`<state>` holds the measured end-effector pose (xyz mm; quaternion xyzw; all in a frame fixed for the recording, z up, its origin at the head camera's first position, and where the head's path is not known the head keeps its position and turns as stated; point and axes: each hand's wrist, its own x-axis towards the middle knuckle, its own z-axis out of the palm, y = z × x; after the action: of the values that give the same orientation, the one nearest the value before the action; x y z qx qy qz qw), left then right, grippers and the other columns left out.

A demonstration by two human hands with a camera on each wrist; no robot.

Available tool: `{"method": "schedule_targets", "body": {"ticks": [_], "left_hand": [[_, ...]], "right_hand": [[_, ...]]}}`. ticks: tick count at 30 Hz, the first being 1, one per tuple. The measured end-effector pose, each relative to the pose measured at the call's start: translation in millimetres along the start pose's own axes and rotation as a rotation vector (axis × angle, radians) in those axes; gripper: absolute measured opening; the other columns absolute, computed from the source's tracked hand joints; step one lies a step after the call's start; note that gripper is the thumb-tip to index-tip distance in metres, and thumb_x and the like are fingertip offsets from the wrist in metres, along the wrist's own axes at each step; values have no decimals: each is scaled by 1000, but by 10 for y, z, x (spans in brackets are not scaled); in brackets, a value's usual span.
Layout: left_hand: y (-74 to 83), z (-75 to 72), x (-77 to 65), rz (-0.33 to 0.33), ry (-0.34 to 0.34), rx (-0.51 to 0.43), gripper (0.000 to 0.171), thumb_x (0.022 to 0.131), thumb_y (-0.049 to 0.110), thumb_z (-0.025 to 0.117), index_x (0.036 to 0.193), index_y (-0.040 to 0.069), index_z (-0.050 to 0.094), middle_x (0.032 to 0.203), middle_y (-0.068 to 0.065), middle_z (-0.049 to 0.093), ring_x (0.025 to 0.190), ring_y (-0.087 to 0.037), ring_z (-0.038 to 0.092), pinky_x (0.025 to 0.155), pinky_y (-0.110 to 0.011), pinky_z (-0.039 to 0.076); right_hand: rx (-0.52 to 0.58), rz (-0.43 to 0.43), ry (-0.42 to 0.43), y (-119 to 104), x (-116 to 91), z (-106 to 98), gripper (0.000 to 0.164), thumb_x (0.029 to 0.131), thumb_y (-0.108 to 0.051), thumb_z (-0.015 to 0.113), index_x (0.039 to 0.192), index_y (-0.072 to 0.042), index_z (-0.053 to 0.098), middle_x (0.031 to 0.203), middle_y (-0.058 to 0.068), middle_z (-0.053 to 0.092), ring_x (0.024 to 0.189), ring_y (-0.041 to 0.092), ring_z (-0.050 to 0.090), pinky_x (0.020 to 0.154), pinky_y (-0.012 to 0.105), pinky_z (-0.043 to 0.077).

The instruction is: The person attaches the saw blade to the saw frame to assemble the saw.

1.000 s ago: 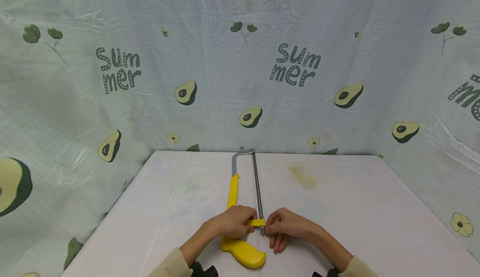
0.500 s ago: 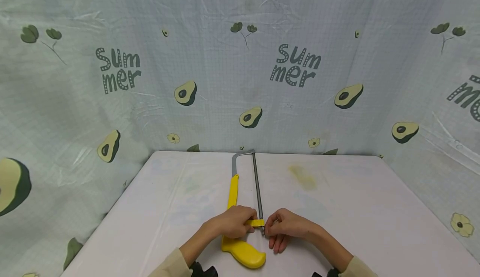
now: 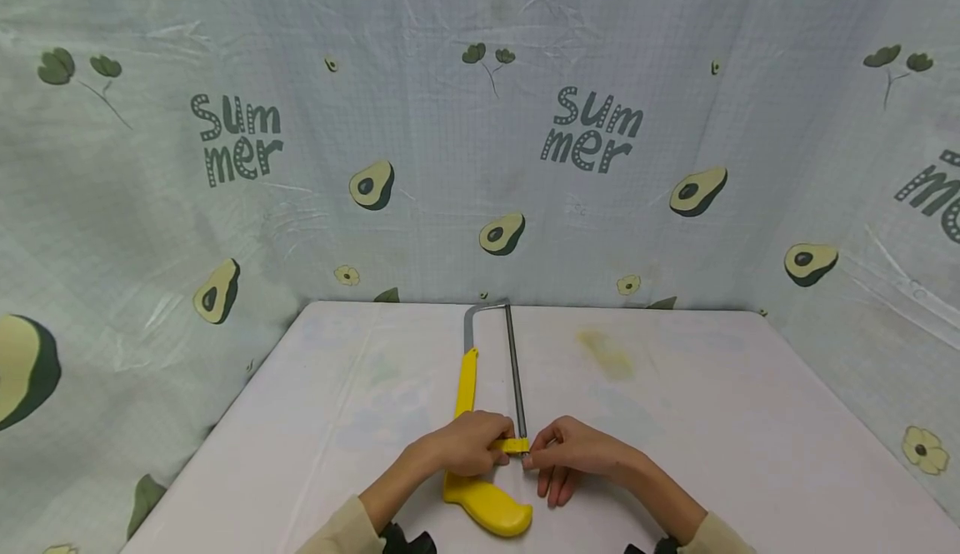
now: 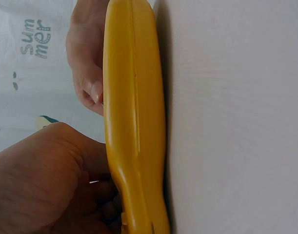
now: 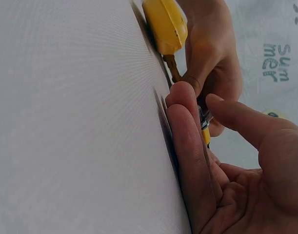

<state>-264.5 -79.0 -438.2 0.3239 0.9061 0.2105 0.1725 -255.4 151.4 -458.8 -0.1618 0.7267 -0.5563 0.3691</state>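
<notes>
A hacksaw with a yellow handle [image 3: 491, 506] lies on the white table, its grey metal front end [image 3: 469, 329] pointing away from me. My left hand [image 3: 467, 444] grips the yellow frame just ahead of the handle, beside the yellow blade holder [image 3: 517, 446]. From that holder the dark blade [image 3: 514, 362] runs to the far end of the frame. At the near side of the holder, my right hand [image 3: 573, 454] pinches the small metal wing nut [image 5: 203, 117] between thumb and forefinger. The thumb covers most of the nut in the head view. Its other fingers rest low by the tabletop.
The white table [image 3: 675, 421] stretches out on both sides of the saw, with a yellowish stain [image 3: 606, 356] at the back right. A pale printed curtain [image 3: 427, 121] with avocados hangs behind and along the sides.
My right thumb has shifted slightly left over the wing nut, which showed more plainly before. The left hand and the hacksaw have stayed in place.
</notes>
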Motion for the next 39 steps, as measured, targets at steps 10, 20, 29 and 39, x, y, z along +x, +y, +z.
{"method": "schedule_targets", "body": {"ticks": [10, 20, 29, 39], "left_hand": [[-39, -5, 36, 5, 4, 11, 9, 97, 18, 71, 102, 17, 64, 84, 9, 56, 78, -6, 50, 74, -21, 42], [-54, -17, 28, 21, 6, 13, 9, 97, 18, 71, 102, 17, 64, 83, 8, 56, 77, -6, 50, 73, -21, 41], [-53, -23, 22, 15, -2, -3, 8, 97, 18, 71, 102, 17, 65, 83, 9, 56, 77, -6, 50, 73, -20, 42], [-70, -32, 22, 21, -3, 11, 8, 97, 17, 70, 102, 16, 65, 82, 8, 55, 76, -6, 50, 71, -21, 41]], "right_hand": [[10, -14, -2, -9, 16, -14, 25, 98, -22, 66, 103, 3, 69, 71, 5, 73, 55, 11, 71, 52, 25, 56], [16, -28, 11, -10, 10, -3, 23, 97, -17, 63, 103, 5, 68, 72, 6, 73, 56, 13, 71, 53, 26, 57], [35, -23, 15, 12, 28, -12, 21, 97, -16, 65, 102, 4, 67, 72, 7, 73, 58, 14, 72, 55, 28, 58], [29, -30, 8, 12, 48, -1, 17, 94, -13, 66, 99, 3, 69, 72, 5, 73, 58, 11, 71, 54, 26, 57]]}}
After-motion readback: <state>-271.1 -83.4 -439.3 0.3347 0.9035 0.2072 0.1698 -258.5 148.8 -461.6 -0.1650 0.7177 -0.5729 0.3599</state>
